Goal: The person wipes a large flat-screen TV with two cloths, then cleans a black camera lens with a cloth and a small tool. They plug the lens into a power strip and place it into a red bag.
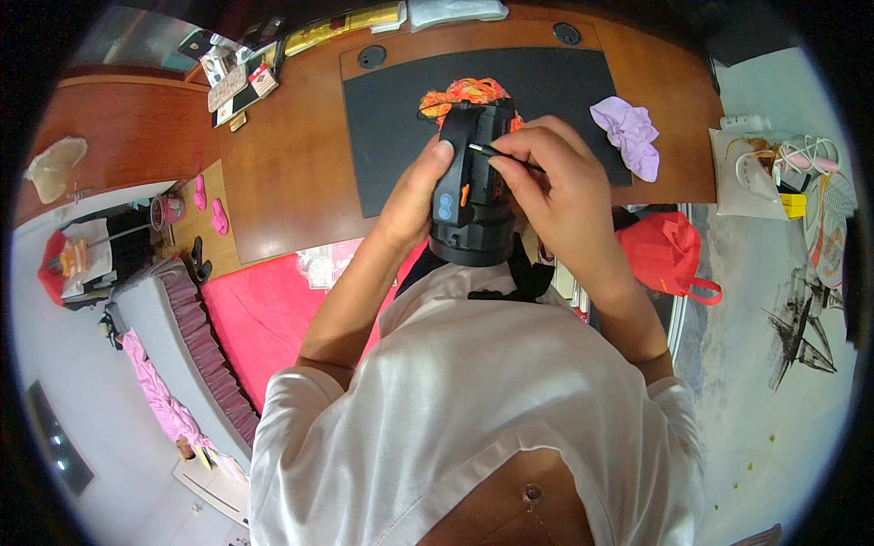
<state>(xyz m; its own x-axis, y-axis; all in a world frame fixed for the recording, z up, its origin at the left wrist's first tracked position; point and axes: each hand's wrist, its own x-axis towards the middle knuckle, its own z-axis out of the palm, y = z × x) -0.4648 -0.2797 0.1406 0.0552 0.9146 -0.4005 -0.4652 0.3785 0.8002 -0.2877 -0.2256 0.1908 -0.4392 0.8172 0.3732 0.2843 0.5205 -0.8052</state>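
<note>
A large black handheld searchlight (471, 223) with a top handle, blue buttons and an orange switch is held up before my chest. My left hand (414, 196) is wrapped round its left side, thumb resting by the handle. Between the thumb and fingers of my right hand (546, 164) is pinched a thin black cable plug (487, 150) with a pale metal tip. That tip lies close beside the handle; I cannot tell whether it touches the body. Behind the searchlight, a bundle of orange and yellow cord (464, 91) is partly hidden.
A black desk mat (382, 127) covers part of the brown wooden desk (282, 173). On its right side lies a crumpled lilac cloth (628, 136). Small boxes (241, 96) stand at the far left. A red bag (660, 255) is right of my arm, and a white paper bag (742, 177) holds cables.
</note>
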